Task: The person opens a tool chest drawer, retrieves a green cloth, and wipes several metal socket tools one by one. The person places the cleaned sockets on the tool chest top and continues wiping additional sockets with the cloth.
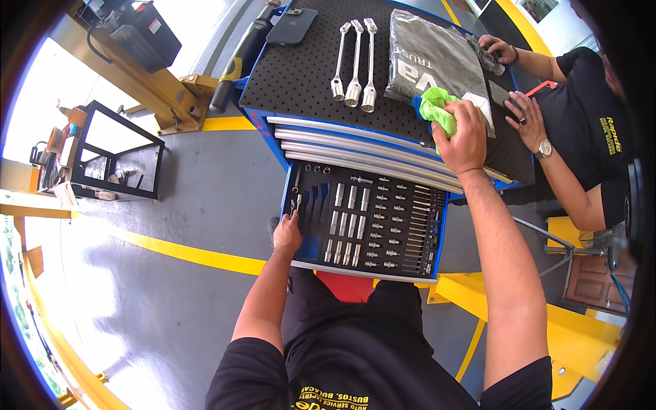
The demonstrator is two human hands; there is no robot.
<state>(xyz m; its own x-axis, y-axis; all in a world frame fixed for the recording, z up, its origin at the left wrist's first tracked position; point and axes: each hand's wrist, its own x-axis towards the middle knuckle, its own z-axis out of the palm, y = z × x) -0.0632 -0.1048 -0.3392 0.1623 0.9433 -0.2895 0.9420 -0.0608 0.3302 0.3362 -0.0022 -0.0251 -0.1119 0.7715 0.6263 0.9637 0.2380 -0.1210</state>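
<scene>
My left hand [287,234] is closed at the left side of a pulled-out tool drawer [362,277], round a small shiny metal tool [296,203]. The fingers hide part of the tool, so I cannot tell its exact kind. Chrome sockets [352,197] stand in rows in the drawer's dark insert, beside many slim bits [415,229]. Above the cabinet's perforated black top [307,75], my right hand [465,137] grips a bright green cloth [437,109]. Three double-ended socket wrenches [354,65] lie to its left.
A grey plastic-wrapped package [427,55] and a phone [292,26] lie on the cabinet top. Another person's hands [529,119] rest at its right side. A yellow lift arm [540,321] runs low at right; a black-framed stand [123,154] is at left.
</scene>
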